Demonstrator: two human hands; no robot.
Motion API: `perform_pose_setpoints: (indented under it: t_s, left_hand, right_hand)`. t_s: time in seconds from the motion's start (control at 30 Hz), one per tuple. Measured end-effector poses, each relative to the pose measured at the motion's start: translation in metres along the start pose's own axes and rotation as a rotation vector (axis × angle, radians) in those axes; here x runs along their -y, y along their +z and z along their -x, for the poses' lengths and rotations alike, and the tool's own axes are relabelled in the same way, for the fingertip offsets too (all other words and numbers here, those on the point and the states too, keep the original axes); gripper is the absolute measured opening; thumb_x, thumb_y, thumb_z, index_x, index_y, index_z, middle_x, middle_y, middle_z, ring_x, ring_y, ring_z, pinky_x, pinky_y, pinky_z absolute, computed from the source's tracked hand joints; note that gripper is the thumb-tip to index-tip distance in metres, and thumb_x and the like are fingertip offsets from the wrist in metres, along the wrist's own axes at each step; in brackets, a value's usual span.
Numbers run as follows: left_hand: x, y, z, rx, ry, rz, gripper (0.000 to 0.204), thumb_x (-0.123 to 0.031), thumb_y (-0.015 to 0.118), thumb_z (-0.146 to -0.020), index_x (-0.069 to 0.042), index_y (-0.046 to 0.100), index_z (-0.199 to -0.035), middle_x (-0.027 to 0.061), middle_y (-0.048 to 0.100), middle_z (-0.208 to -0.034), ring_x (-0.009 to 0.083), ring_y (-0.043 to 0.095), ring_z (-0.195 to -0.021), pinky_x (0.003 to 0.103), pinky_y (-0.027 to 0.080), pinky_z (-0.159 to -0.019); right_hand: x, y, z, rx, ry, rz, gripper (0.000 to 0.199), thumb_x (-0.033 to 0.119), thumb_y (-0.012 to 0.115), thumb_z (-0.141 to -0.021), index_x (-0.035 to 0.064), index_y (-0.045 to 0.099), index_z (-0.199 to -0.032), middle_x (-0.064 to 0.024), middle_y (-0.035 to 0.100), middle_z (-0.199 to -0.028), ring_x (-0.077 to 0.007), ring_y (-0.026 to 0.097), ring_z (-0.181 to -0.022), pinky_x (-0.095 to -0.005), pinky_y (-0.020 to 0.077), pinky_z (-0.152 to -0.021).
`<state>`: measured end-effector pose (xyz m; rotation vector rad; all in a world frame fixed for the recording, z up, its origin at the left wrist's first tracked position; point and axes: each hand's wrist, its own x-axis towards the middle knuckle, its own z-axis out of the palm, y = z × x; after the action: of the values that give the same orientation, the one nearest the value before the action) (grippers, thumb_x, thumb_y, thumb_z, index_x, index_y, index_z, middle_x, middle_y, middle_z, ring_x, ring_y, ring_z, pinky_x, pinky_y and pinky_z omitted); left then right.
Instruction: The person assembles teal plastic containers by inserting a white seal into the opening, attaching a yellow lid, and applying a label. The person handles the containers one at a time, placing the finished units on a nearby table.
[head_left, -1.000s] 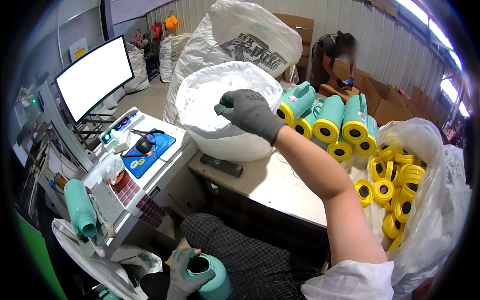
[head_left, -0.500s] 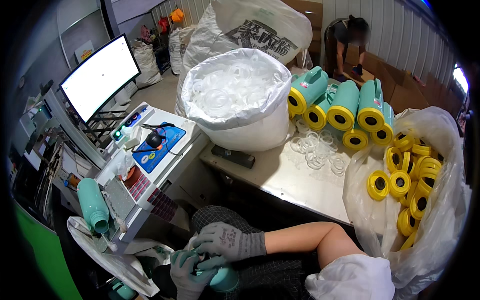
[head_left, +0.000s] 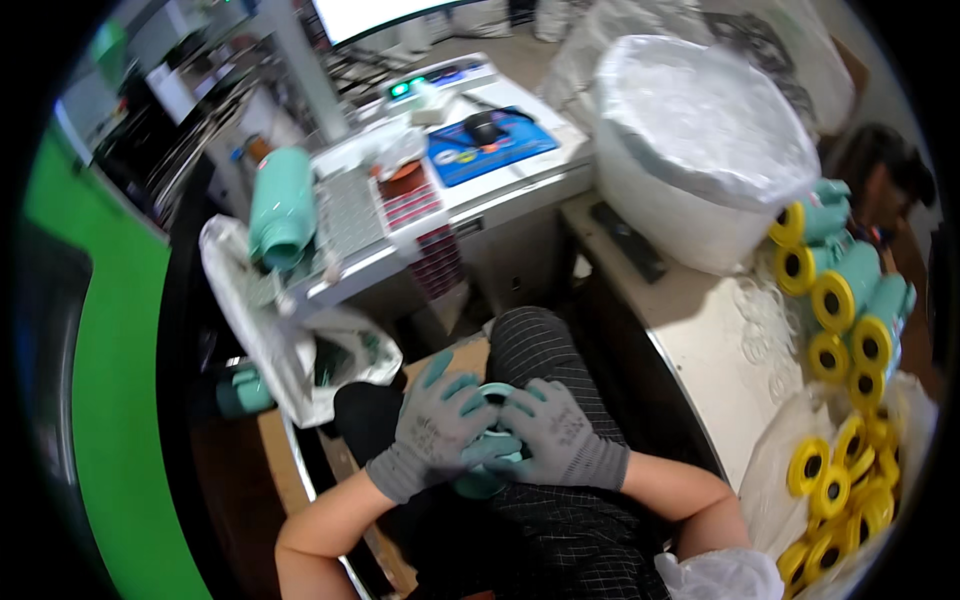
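In my lap, between my thighs, is a teal jug, mostly covered by my hands; a dark round opening shows at its top. My left hand, in a grey glove with teal fingertips, is closed round its left side, thumb across the front. The matching gloved right hand grips the opposite side, its thumb near the left one. What my fingertips do at the opening is hidden.
A teal jug body lies on the desk by a white sack. At right are a big sack of clear rings, loose rings, teal jugs with yellow bases, and a plastic bag of yellow rings.
My view has swung left and down, shifting the scene to the right. My right hand has gone from lying over the left one to gripping the jug's right side; the jug now sits between both.
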<state>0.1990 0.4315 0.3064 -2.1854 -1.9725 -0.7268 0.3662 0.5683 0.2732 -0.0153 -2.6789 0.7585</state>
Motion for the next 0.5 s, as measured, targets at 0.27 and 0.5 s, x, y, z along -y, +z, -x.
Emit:
perform_pose_setpoints:
  t_s: [0.27,0.5]
  left_hand:
    - [-0.007,-0.016,0.001,0.25,-0.257,-0.241,0.026,-0.029,0.07,-0.082,-0.014,0.074,-0.102,0.0082,0.068,-0.092,0.0281,0.063,-0.091,0.046,0.051,-0.084]
    - [0.013,-0.016,-0.04,0.6,-0.029,-0.108,0.023,-0.033,0.073,-0.084,-0.011,0.075,-0.09,0.0098,0.063,-0.102,0.0273,0.062,-0.104,0.044,0.051,-0.089]
  right_hand:
    - [0.008,0.019,-0.01,-0.08,-0.167,0.127,0.03,0.029,0.077,-0.074,0.0109,0.067,-0.095,-0.0064,0.061,-0.101,-0.0241,0.058,-0.085,-0.0399,0.0463,-0.074]
    - [0.003,0.018,0.006,-0.171,-0.131,0.096,0.027,0.032,0.08,-0.078,0.0145,0.069,-0.095,-0.0021,0.06,-0.095,-0.0202,0.059,-0.079,-0.0374,0.0455,-0.069]
